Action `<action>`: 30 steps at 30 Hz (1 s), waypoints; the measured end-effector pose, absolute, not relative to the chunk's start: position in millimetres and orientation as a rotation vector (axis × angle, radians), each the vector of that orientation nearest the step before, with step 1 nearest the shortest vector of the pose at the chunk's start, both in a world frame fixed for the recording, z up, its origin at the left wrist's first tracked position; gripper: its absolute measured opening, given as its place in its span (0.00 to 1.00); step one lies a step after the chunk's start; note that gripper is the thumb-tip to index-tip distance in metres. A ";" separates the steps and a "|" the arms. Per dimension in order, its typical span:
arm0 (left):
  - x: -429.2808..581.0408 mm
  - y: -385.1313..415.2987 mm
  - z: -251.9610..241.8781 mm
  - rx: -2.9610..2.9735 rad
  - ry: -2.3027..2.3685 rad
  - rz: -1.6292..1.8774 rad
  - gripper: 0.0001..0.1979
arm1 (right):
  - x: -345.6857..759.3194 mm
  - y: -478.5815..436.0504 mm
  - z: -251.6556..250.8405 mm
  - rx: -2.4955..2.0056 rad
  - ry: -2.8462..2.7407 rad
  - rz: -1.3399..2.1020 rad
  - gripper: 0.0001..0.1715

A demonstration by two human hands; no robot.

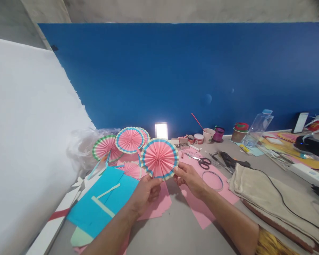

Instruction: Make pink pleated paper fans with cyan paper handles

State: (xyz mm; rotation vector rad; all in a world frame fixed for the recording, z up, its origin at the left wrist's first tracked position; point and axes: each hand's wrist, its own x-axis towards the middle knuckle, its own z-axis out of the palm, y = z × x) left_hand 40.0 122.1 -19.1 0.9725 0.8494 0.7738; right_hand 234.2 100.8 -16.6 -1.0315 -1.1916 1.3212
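A round pleated paper fan, pink with a blue and cream scalloped rim, is held up above the table in front of me. My left hand pinches it at the lower edge, thumb on the near face. On the right edge, my right hand grips the rim between thumb and fingers. Behind and to the left lie more finished fans, one with a blue rim and one with a green rim. Beneath my hands are pink paper sheets; blue sheets with pale green strips lie by my left forearm.
Scissors, a metal ring and a black glue gun lie to the right. A folded beige cloth with a black cable sits nearer. Along the blue wall stand a paper cup, jars and a tilted plastic bottle.
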 end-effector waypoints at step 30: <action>38.6 125.6 -22.8 0.976 0.905 0.814 0.34 | 239.4 110.8 -29.5 -0.928 -0.917 1.338 0.33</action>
